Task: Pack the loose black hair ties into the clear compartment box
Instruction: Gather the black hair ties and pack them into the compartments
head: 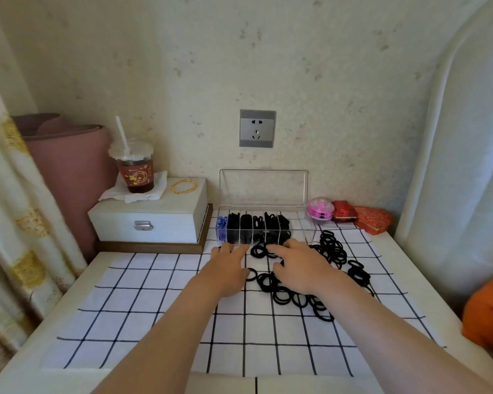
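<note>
Both forearms reach forward, left hand (230, 268) and right hand (302, 268) palm-down, fingers loosely spread.

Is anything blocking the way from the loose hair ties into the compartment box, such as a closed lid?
Nothing visible does. The lid stands open, upright against the wall, so the clear compartment box is open on top. The loose black hair ties lie on the checked cloth right before it, under both hands.

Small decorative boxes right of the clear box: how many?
3, in a row against the wall: a pink round box nearest the clear compartment box, a red box in the middle, a red heart-shaped box farthest right. More may be hidden behind them.
</note>
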`<state>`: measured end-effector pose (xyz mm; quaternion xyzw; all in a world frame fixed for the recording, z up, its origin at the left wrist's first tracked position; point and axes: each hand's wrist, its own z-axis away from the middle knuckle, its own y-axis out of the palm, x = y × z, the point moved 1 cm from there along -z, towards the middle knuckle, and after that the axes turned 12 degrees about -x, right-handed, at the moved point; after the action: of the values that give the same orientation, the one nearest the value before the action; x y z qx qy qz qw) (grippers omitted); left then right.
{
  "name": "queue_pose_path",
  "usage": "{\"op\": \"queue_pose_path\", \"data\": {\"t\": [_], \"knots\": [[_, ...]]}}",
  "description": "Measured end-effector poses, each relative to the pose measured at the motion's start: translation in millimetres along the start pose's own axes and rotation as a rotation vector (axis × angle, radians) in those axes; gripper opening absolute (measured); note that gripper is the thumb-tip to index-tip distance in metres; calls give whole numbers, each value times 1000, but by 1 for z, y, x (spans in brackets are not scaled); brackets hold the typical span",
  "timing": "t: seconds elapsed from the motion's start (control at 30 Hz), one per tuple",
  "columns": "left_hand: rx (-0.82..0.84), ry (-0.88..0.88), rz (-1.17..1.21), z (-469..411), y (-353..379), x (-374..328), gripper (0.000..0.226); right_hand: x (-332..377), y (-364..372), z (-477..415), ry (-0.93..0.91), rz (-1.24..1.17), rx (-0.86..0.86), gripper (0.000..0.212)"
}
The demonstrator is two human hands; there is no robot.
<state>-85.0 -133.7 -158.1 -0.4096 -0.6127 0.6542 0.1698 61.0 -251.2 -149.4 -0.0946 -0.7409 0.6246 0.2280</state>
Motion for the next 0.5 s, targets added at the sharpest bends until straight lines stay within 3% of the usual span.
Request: {"op": "queue_pose_path", "data": {"t": [0.17, 0.37, 0.5], "knots": [[69, 62, 9, -5, 7, -12, 65, 0, 3, -1, -30, 47, 53, 46], [144, 84, 13, -10, 3, -18, 55, -7, -14, 2, -34, -79, 98, 39], [155, 95, -5, -10, -5, -20, 35, -12, -28, 6, -28, -197, 76, 41]]}}
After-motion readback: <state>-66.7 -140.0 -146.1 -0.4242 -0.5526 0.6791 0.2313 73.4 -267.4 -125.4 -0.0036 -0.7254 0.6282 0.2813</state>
